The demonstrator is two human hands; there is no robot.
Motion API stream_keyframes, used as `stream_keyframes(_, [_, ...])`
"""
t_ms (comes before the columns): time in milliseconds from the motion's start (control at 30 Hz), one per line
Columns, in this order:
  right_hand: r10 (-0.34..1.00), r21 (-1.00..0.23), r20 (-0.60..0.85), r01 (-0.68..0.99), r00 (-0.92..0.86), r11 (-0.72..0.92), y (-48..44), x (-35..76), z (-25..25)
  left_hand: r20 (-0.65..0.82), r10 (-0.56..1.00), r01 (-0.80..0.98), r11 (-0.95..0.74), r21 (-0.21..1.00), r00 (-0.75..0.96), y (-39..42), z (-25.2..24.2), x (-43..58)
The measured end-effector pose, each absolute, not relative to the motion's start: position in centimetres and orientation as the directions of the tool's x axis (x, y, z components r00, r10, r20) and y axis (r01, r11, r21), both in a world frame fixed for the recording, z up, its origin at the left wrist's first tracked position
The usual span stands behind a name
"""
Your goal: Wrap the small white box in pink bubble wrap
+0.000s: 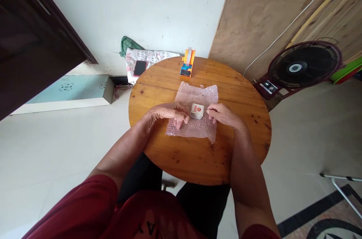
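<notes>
A small, flat, whitish packet with red print (197,111) lies near the middle of a sheet of pinkish bubble wrap (192,129). My left hand (175,113) is over the wrap at the packet's left side, fingers bent downward and a little apart, fingertips close to the packet's edge. On the other side, my right hand (221,114) is over the wrap's right edge with loosely curled fingers. A narrow gap separates it from the packet. Neither hand visibly holds anything, though the undersides of the fingers are partly hidden.
The round wooden table (246,118) bears an orange and blue tape dispenser (187,63) at its far edge. Behind its left side, a dark phone-like object (139,68) lies on a printed white bag (158,56). A dark red fan (299,67) stands to the right.
</notes>
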State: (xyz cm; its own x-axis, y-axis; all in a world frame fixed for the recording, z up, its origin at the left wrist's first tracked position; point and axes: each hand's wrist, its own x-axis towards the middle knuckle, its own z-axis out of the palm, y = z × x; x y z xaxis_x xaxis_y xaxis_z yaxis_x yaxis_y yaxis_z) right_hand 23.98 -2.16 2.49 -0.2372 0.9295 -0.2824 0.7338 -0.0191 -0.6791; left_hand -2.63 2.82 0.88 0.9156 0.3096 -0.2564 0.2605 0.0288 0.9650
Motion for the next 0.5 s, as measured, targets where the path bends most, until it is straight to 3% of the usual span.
stream_keyframes(133, [0.970, -0.735, -0.113, 0.674, -0.216, 0.065, -2.5, 23.7, 2.8, -0.099, 0.583, 0.110, 0.016, 0.994, 0.806, 3.0, 0.8, -2.1])
stream_keyframes(267, [0.975, -0.735, -0.070, 0.672, -0.209, 0.091, -2.8, 23.0, 3.0, 0.102, 0.805, -0.050, -0.089, 0.995, 0.585, 3.3, -0.1, -1.4])
stream_keyframes(367, [0.958, -0.711, -0.044, 0.683, -0.283, 0.170, -3.0, 22.2, 2.9, 0.216, 0.815, -0.039, -0.232, 0.972, 0.538, 3.2, -1.0, -0.9])
stream_keyframes(500, [0.942, -0.607, -0.020, 0.753, -0.334, 0.254, -2.9, 21.0, 2.5, 0.209, 0.722, 0.012, -0.288, 0.958, 0.660, 2.7, -2.0, -0.4])
